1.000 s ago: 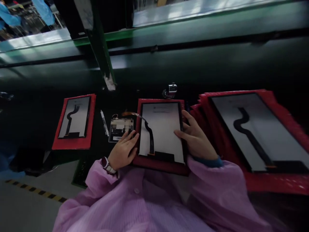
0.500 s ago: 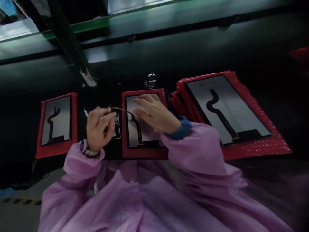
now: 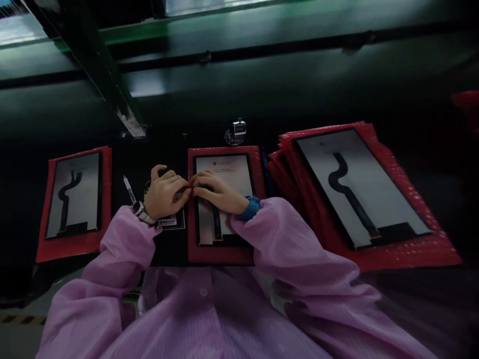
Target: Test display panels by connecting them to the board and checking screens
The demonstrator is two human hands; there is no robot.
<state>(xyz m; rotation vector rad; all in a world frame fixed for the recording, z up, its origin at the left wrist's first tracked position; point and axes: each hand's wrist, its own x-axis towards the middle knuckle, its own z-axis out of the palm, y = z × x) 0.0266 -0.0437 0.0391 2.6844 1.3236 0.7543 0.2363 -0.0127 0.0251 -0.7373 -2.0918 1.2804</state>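
Two curled hands, the left hand (image 3: 164, 195) and right hand (image 3: 215, 192), are pinching something too hidden to tell above the middle display panel (image 3: 222, 172) on its red foam mat (image 3: 224, 255), with another panel (image 3: 75, 192) lying left and a stack of panels (image 3: 359, 187) lying right on the dark bench (image 3: 168, 249) below a green-trimmed rail (image 3: 130, 32).

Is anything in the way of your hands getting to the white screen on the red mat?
No, nothing visible is in the way. Your right hand is already over the screen, and your left hand reaches past the edge of the red mat to meet it.
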